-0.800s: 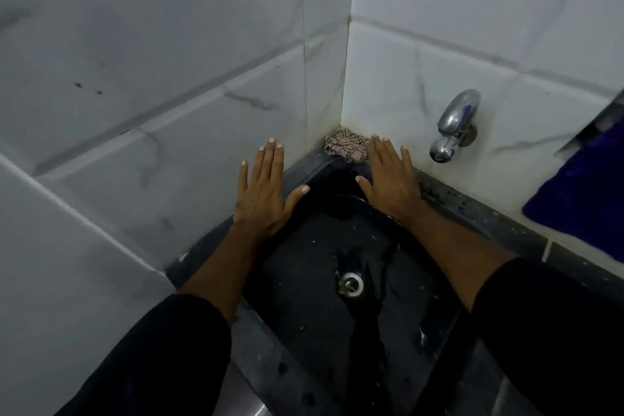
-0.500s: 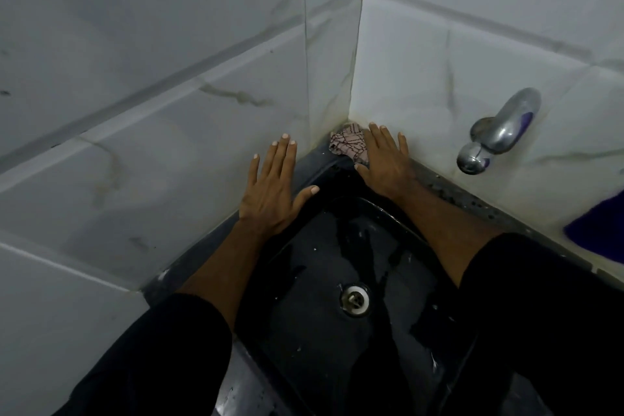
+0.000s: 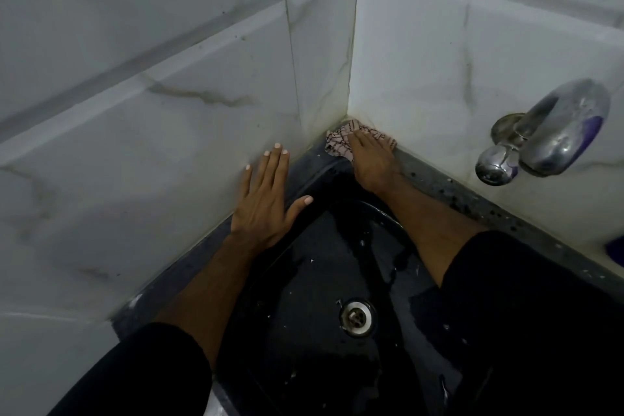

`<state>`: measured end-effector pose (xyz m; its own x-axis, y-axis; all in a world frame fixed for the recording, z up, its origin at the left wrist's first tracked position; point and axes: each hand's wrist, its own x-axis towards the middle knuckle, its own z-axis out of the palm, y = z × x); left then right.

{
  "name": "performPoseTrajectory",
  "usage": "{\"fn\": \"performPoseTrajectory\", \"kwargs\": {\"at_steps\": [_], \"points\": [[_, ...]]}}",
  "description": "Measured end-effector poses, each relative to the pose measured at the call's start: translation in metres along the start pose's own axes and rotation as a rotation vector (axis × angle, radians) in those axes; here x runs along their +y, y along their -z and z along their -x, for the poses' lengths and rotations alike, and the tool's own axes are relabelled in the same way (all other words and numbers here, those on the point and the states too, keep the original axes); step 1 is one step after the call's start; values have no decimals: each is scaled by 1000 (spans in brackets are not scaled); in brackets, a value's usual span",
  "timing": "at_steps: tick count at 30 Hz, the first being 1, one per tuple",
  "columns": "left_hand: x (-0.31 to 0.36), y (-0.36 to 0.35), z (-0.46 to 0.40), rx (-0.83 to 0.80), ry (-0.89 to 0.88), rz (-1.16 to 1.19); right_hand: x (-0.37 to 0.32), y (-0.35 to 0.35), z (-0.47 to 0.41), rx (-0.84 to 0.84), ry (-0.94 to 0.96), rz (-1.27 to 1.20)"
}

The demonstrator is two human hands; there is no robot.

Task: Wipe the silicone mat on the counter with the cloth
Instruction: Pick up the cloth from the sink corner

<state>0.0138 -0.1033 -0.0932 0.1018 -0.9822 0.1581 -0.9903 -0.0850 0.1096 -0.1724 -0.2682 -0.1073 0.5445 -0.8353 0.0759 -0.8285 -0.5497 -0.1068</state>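
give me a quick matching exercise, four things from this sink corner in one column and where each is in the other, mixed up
Things:
1. patterned pink cloth
2. chrome tap
3. round metal drain
4. left hand

Places:
A. bottom of the black sink basin
B. flat against the left wall tile
C. tucked in the wall corner, under the right hand
D. mounted on the right wall

Pairs: 1-C, 2-D, 3-A, 4-B

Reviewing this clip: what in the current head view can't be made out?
- Silicone mat: none visible anywhere in the head view.
- cloth: partly covered by the right hand; whether the fingers grip or just press it is unclear.
- purple object: cut off by the right edge.
- sink: near side hidden by dark sleeves.
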Motion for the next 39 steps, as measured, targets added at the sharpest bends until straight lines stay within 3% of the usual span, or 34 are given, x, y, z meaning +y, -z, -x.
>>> {"fn": "performPoseTrajectory", "kwargs": {"at_steps": [8, 15, 23, 27, 35, 39], "points": [[2, 5, 6, 9, 37, 46, -2, 20, -2, 168, -73, -77], [30, 37, 18, 57, 16, 123, -25, 61, 60, 382, -56, -519], [81, 92, 61, -13, -150, 319, -47, 111, 176, 288, -65, -616], [113, 106, 88, -144, -242, 356, -41, 132, 230, 220, -76, -633], [214, 116, 142, -174, -424, 422, 14, 156, 359, 73, -208, -777], [291, 115, 169, -213, -506, 453, 54, 165, 430, 82, -295, -848]]}}
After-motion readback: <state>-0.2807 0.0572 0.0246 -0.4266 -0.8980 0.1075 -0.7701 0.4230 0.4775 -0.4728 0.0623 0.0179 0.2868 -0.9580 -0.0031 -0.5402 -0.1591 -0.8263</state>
